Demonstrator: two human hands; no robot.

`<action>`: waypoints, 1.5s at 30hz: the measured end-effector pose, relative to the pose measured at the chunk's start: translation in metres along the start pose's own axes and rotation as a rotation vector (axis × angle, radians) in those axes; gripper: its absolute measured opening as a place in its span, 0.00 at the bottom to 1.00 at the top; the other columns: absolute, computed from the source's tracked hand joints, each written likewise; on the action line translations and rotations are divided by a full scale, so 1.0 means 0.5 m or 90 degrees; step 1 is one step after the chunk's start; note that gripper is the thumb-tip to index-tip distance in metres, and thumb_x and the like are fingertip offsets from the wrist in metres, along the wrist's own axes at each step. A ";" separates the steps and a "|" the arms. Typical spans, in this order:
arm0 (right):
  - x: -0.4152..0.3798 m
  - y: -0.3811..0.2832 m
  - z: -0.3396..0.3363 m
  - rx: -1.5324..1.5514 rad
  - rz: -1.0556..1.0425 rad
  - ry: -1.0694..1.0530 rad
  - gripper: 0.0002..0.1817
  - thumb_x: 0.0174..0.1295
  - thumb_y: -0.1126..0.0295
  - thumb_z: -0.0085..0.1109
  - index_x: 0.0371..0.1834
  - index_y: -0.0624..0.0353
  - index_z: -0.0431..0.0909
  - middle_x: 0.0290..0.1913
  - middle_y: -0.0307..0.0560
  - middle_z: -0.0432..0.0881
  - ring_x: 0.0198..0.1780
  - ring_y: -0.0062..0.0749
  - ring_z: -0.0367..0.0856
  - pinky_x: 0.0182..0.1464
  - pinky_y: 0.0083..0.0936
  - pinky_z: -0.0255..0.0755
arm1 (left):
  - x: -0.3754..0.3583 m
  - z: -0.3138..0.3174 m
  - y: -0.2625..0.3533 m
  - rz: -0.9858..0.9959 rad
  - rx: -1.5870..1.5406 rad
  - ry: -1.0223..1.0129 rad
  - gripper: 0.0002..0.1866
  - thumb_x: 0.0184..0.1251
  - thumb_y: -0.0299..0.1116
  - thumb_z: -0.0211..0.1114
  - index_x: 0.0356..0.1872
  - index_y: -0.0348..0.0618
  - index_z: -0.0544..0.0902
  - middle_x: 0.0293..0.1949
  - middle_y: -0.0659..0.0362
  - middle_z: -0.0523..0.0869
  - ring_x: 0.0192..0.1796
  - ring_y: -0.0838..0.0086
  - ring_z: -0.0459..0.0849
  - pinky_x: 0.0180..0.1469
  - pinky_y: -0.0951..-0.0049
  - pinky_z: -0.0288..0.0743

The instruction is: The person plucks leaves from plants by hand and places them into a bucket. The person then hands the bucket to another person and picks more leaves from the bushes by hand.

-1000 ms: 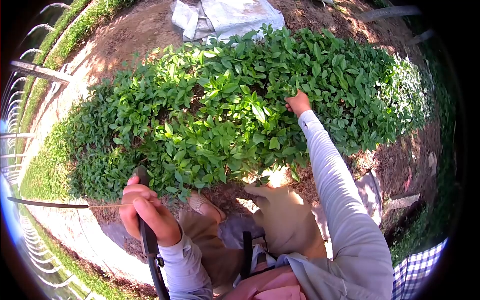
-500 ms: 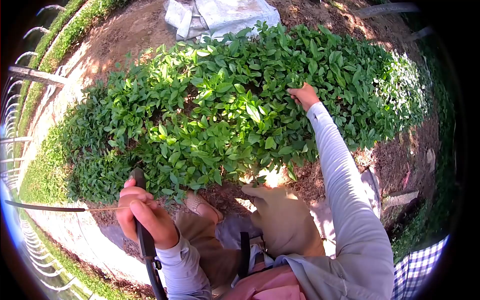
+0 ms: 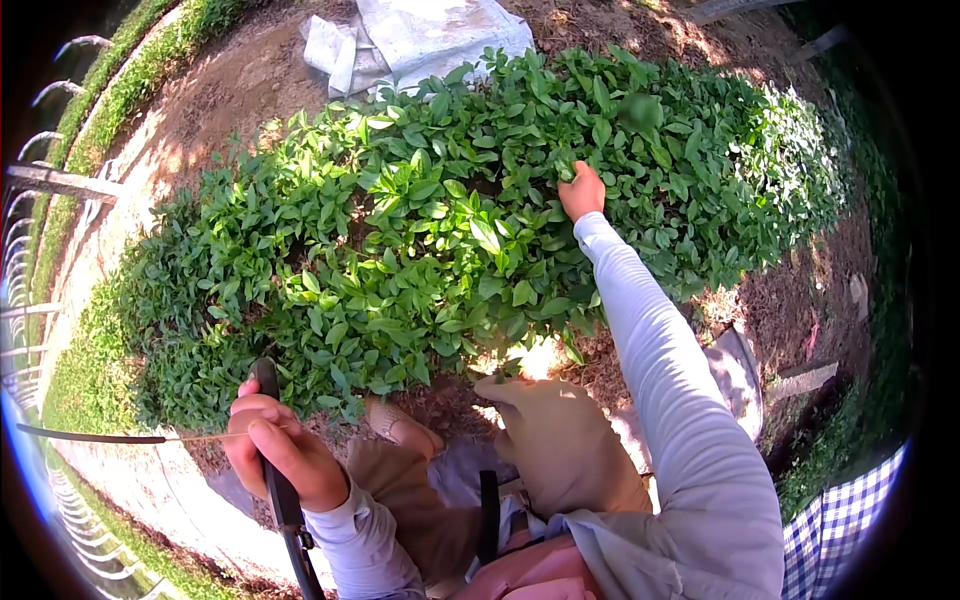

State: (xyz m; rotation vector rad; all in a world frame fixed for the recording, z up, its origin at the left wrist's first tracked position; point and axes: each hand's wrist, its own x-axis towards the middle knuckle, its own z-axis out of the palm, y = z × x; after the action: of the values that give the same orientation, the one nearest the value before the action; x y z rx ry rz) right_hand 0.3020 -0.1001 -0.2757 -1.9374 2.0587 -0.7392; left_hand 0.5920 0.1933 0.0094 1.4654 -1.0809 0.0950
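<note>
Dense, low leafy plants (image 3: 420,250) fill the middle of the view. My right hand (image 3: 583,192) reaches into their far right part, its fingers closed on a small leafy shoot (image 3: 567,172); the fingertips are partly hidden by leaves. At the lower left, my left hand (image 3: 285,450) is wrapped round a long black handle (image 3: 283,500) that runs down out of view. Between that hand's thumb and finger is a thin stick (image 3: 90,436), dark along its outer part and pale and narrow near the fingers, pointing left.
A crumpled whitish sheet (image 3: 440,40) lies on the soil beyond the plants. My bent knee (image 3: 575,440) and foot (image 3: 405,430) are close to the near edge. Pale curved hoops (image 3: 70,190) line the left side. Checked cloth (image 3: 840,525) shows at the lower right.
My right hand has shifted slightly left and turned, and green leaf now shows at its fingertips. A blurred green spot has appeared above it. My left hand keeps its grip, slightly lower.
</note>
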 end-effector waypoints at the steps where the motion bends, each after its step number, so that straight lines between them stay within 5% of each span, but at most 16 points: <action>1: -0.002 0.016 -0.004 0.036 0.040 0.007 0.15 0.46 0.66 0.63 0.38 0.58 0.77 0.37 0.55 0.82 0.41 0.52 0.80 0.43 0.39 0.74 | -0.001 -0.001 0.001 0.000 0.003 0.000 0.09 0.66 0.23 0.44 0.25 0.43 0.62 0.18 0.63 0.63 0.24 0.76 0.65 0.51 0.60 0.68; 3: -0.003 0.057 -0.005 0.074 0.093 0.021 0.17 0.44 0.63 0.64 0.37 0.59 0.77 0.34 0.58 0.82 0.38 0.54 0.80 0.43 0.42 0.73 | -0.001 -0.004 0.003 0.003 0.009 -0.003 0.08 0.66 0.23 0.44 0.25 0.43 0.62 0.18 0.63 0.63 0.25 0.76 0.65 0.50 0.60 0.68; 4: -0.010 0.083 0.002 0.079 0.038 0.079 0.15 0.46 0.66 0.65 0.38 0.57 0.77 0.32 0.52 0.83 0.31 0.47 0.82 0.35 0.37 0.75 | -0.002 -0.007 0.003 0.004 -0.002 -0.011 0.09 0.66 0.22 0.44 0.25 0.42 0.63 0.19 0.62 0.63 0.25 0.76 0.66 0.51 0.59 0.69; 7: -0.020 0.057 -0.038 0.549 0.326 -0.097 0.10 0.52 0.75 0.64 0.37 0.57 0.76 0.26 0.35 0.79 0.22 0.18 0.74 0.20 0.17 0.66 | -0.004 -0.017 0.001 0.006 -0.029 -0.020 0.09 0.67 0.21 0.45 0.25 0.40 0.65 0.20 0.60 0.64 0.26 0.75 0.67 0.54 0.59 0.70; 12: -0.031 -0.065 -0.111 0.791 0.321 -0.238 0.10 0.52 0.76 0.64 0.37 0.58 0.76 0.29 0.36 0.79 0.26 0.19 0.75 0.23 0.15 0.66 | -0.008 -0.012 0.002 -0.002 -0.038 -0.006 0.09 0.66 0.20 0.45 0.25 0.40 0.66 0.20 0.61 0.64 0.26 0.75 0.67 0.54 0.60 0.69; 18: 0.029 -0.128 -0.046 0.610 0.322 -0.296 0.11 0.53 0.69 0.69 0.32 0.56 0.73 0.25 0.34 0.76 0.22 0.18 0.70 0.20 0.16 0.63 | -0.003 -0.014 -0.006 0.006 -0.016 -0.008 0.09 0.66 0.20 0.45 0.25 0.40 0.65 0.20 0.61 0.63 0.25 0.76 0.65 0.52 0.61 0.70; 19: 0.041 -0.115 -0.017 0.567 0.289 -0.311 0.13 0.53 0.70 0.67 0.40 0.56 0.75 0.26 0.35 0.77 0.23 0.16 0.70 0.19 0.16 0.63 | -0.004 -0.013 -0.008 -0.002 -0.022 -0.004 0.09 0.66 0.20 0.45 0.25 0.40 0.65 0.19 0.62 0.63 0.25 0.76 0.65 0.53 0.61 0.70; 23: 0.053 -0.123 0.029 0.087 -0.154 -0.327 0.21 0.46 0.77 0.56 0.47 0.55 0.78 0.44 0.55 0.81 0.48 0.53 0.77 0.52 0.36 0.72 | -0.004 -0.017 -0.015 -0.016 -0.025 0.002 0.09 0.67 0.21 0.44 0.25 0.41 0.65 0.19 0.62 0.62 0.25 0.77 0.64 0.53 0.61 0.70; 24: 0.052 -0.112 0.061 0.097 -0.340 -0.258 0.25 0.45 0.76 0.60 0.51 0.54 0.76 0.40 0.52 0.82 0.43 0.52 0.80 0.50 0.35 0.73 | -0.004 -0.018 -0.016 -0.018 -0.023 0.000 0.09 0.67 0.21 0.44 0.25 0.41 0.64 0.19 0.62 0.62 0.25 0.77 0.64 0.53 0.61 0.69; 26: 0.042 -0.124 0.076 0.090 -0.344 -0.261 0.23 0.45 0.75 0.60 0.49 0.55 0.77 0.40 0.55 0.82 0.45 0.51 0.79 0.50 0.37 0.72 | -0.004 -0.019 -0.017 -0.020 -0.027 -0.003 0.09 0.68 0.22 0.44 0.25 0.41 0.65 0.19 0.62 0.61 0.25 0.77 0.64 0.54 0.60 0.69; 29: 0.045 -0.134 0.079 -0.031 -0.212 -0.325 0.21 0.48 0.78 0.55 0.49 0.55 0.77 0.47 0.55 0.80 0.49 0.51 0.77 0.53 0.37 0.71 | -0.003 -0.020 -0.017 -0.025 -0.025 0.011 0.09 0.68 0.23 0.43 0.25 0.42 0.64 0.19 0.63 0.61 0.25 0.77 0.63 0.54 0.60 0.68; 33: 0.047 -0.098 0.073 0.019 -0.085 -0.126 0.15 0.48 0.68 0.65 0.40 0.56 0.79 0.36 0.55 0.83 0.39 0.50 0.80 0.45 0.39 0.74 | -0.002 -0.024 -0.015 -0.021 -0.007 0.024 0.07 0.65 0.24 0.45 0.26 0.42 0.64 0.17 0.64 0.62 0.24 0.76 0.65 0.50 0.60 0.67; 37: 0.044 -0.034 0.092 0.061 -0.058 -0.190 0.17 0.51 0.67 0.67 0.45 0.57 0.78 0.26 0.45 0.84 0.20 0.28 0.80 0.32 0.26 0.75 | -0.005 -0.017 -0.016 -0.022 -0.011 0.001 0.08 0.66 0.25 0.46 0.26 0.42 0.64 0.17 0.64 0.62 0.24 0.77 0.65 0.50 0.60 0.67; 40: 0.037 -0.050 0.076 0.159 -0.036 -0.176 0.14 0.53 0.69 0.66 0.43 0.58 0.78 0.25 0.41 0.82 0.19 0.24 0.77 0.29 0.23 0.73 | -0.010 0.000 -0.012 -0.031 -0.018 -0.011 0.10 0.68 0.23 0.43 0.24 0.44 0.63 0.19 0.63 0.61 0.25 0.77 0.63 0.53 0.61 0.68; 41: 0.021 -0.123 0.005 0.453 0.060 -0.235 0.10 0.55 0.70 0.65 0.39 0.58 0.79 0.25 0.34 0.79 0.19 0.19 0.71 0.25 0.18 0.69 | -0.007 0.006 -0.013 -0.026 -0.015 -0.015 0.10 0.68 0.23 0.43 0.24 0.43 0.64 0.19 0.63 0.61 0.25 0.77 0.63 0.53 0.61 0.68; 45: 0.020 -0.188 -0.039 0.654 0.251 -0.391 0.15 0.52 0.66 0.69 0.39 0.59 0.75 0.29 0.34 0.77 0.24 0.17 0.71 0.23 0.15 0.66 | -0.007 0.012 -0.013 -0.020 -0.007 -0.021 0.10 0.67 0.22 0.43 0.24 0.43 0.64 0.19 0.62 0.62 0.25 0.77 0.64 0.53 0.60 0.69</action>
State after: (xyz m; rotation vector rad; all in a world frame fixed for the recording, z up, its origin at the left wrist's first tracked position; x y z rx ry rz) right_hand 0.3731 -0.1062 -0.2105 -0.9594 1.2149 -0.7494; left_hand 0.5914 0.1892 0.0011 1.4781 -1.0839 0.0429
